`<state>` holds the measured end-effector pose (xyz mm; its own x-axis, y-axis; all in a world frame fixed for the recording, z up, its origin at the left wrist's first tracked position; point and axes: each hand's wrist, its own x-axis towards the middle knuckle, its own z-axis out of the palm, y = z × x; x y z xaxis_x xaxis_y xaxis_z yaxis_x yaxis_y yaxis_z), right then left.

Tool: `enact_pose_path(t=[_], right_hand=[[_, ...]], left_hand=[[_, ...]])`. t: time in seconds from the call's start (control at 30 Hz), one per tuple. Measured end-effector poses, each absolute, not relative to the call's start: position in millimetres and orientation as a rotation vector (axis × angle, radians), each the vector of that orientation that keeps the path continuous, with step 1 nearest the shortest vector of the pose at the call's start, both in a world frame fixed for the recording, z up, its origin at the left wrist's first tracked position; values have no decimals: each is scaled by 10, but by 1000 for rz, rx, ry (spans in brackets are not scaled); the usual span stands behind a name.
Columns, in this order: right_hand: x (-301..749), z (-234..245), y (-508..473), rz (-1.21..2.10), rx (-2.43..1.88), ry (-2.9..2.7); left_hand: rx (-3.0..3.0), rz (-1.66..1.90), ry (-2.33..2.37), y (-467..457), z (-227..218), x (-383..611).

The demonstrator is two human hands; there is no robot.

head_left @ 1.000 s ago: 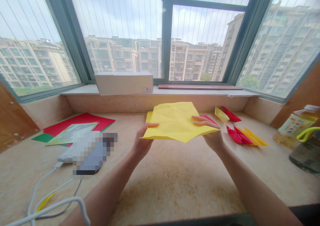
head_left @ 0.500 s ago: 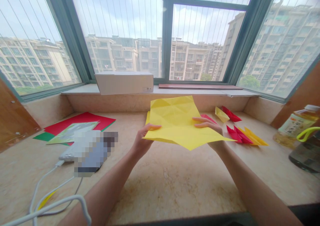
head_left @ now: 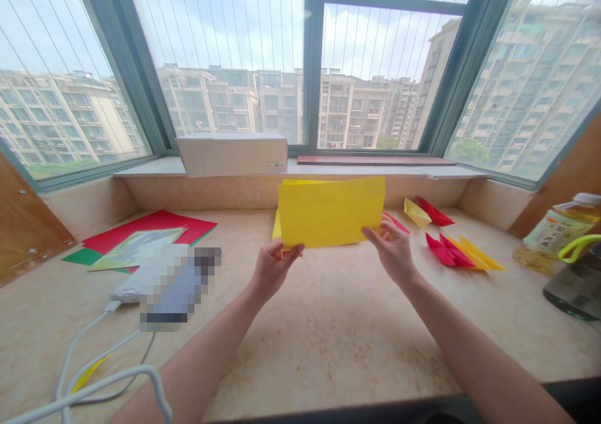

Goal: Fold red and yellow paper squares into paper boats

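Observation:
A yellow sheet of paper [head_left: 331, 213], folded over into a rectangle, is held up above the stone counter. My left hand [head_left: 272, 267] pinches its lower left corner, the thumb lying on the near face. At the lower right, my right hand [head_left: 390, 245] grips the paper with the thumb in front and the fingers behind. A second layer shows along the top edge. Behind the sheet, another yellow piece pokes out at the left and a pink folded piece [head_left: 397, 223] at the right; both are mostly hidden.
Folded paper shapes, a pink one [head_left: 449, 251], a yellow one [head_left: 481, 256], a pale yellow one [head_left: 417, 213] and a red one [head_left: 434, 212], lie right. Beyond stand a drink bottle [head_left: 554, 230] and dark container [head_left: 575, 289]. Red sheets [head_left: 159, 222], phones and cables [head_left: 113, 381] lie left.
The yellow paper was spread open and creased, tilted between both hands. Now it is folded over into a flat upright rectangle, and both hands have shifted to its lower corners, thumbs in front.

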<state>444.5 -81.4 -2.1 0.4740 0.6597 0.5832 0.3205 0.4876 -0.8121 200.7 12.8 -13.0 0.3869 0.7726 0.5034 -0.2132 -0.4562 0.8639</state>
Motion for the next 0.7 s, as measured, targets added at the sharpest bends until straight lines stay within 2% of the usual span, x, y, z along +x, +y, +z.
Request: enact_pose_path(t=[0.13,0.43,0.7], right_hand=[[4403,-58,-757,487,-986,-989],[4358,-60,-774,482,-980,-988],[4215,-36,-804,673,-853,-913]], left_hand=[[1447,1244,439,90,-101,2045],[1195,866,365,44,-69,1991],[1035,974,391,17,-95,2069]])
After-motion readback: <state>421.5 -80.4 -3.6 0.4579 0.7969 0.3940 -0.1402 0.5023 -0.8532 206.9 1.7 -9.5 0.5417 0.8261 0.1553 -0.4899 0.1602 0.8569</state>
